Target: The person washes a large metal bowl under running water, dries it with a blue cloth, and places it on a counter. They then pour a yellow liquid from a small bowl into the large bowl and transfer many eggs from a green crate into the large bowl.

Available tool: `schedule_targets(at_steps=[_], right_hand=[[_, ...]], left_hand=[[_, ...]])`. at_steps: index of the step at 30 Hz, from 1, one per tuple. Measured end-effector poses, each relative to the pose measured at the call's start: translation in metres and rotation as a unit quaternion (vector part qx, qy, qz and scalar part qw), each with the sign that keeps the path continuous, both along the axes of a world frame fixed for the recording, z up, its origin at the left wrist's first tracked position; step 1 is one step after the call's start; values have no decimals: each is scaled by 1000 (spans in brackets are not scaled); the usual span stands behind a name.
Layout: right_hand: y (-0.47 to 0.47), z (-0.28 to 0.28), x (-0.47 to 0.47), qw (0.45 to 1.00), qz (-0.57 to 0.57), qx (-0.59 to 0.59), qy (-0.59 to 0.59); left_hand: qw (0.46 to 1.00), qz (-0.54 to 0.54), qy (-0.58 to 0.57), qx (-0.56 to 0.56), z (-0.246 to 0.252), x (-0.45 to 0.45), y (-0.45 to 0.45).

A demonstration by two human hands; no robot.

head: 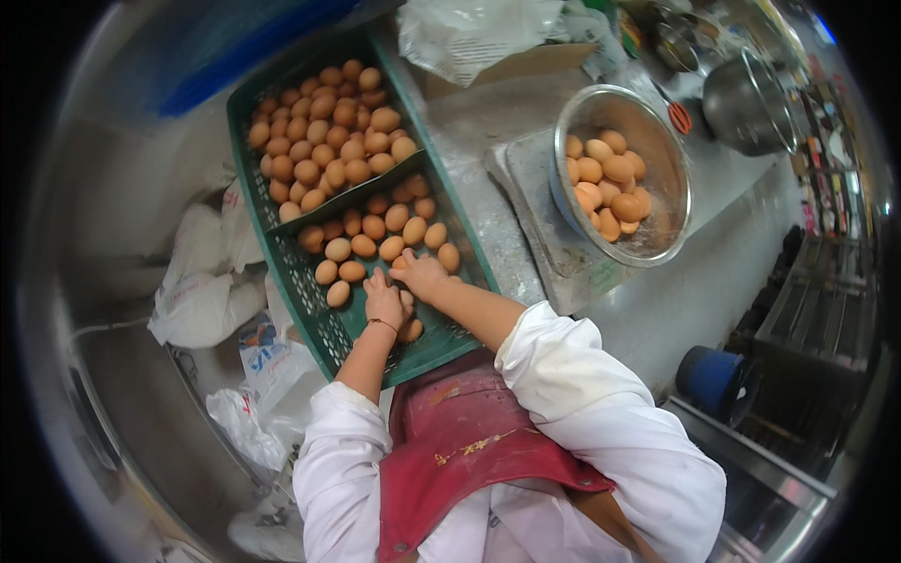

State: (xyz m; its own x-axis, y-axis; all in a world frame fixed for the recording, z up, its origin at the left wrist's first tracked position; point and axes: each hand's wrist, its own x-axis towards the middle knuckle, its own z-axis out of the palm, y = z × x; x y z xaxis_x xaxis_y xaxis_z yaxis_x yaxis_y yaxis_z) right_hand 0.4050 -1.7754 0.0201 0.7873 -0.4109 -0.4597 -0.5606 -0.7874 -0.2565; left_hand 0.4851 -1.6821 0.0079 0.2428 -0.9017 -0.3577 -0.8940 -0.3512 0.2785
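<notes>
A green plastic crate (246, 176) with a divider holds many brown eggs (317, 131) in its far compartment and fewer in the near one. Both hands reach into the near compartment. My left hand (384, 302) is low among the eggs, with eggs partly showing at its right side; whether it grips one is hidden. My right hand (422, 274) has its fingers on a brown egg (400, 263), partly covered by them. To the right, a metal bowl (676, 232) with several brown eggs stands on a flat scale-like platform (524, 211).
Beyond the crate lie a plastic bag (479, 35) and a cardboard piece (535, 67). Orange-handled scissors (679, 117) and a metal mixing bowl (746, 105) are at the upper right. White bags (197, 302) sit left of the crate. A blue bucket (711, 380) stands lower right.
</notes>
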Motion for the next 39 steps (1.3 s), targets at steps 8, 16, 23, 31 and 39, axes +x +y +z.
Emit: schedule_targets(at_steps=[8,16,23,31,39], right_hand=[[-44,184,-87,880,-126,12,-458],[-183,225,-242,887,-377,-124,-235],[-212,188,-263,899,-391,88,-179],[-133,253,-230,857,-265,-243,-368],[1,109,-74,989,22,60,-135]], left_hand=[[975,39,122,-181,84,6,-16],[833,-210,208,-468,230,-95,-160],[937,-287,86,-178,209,-155,-231],[858,-266,224,-378,189,-85,-147],[954,-28,63,293,48,23,26]])
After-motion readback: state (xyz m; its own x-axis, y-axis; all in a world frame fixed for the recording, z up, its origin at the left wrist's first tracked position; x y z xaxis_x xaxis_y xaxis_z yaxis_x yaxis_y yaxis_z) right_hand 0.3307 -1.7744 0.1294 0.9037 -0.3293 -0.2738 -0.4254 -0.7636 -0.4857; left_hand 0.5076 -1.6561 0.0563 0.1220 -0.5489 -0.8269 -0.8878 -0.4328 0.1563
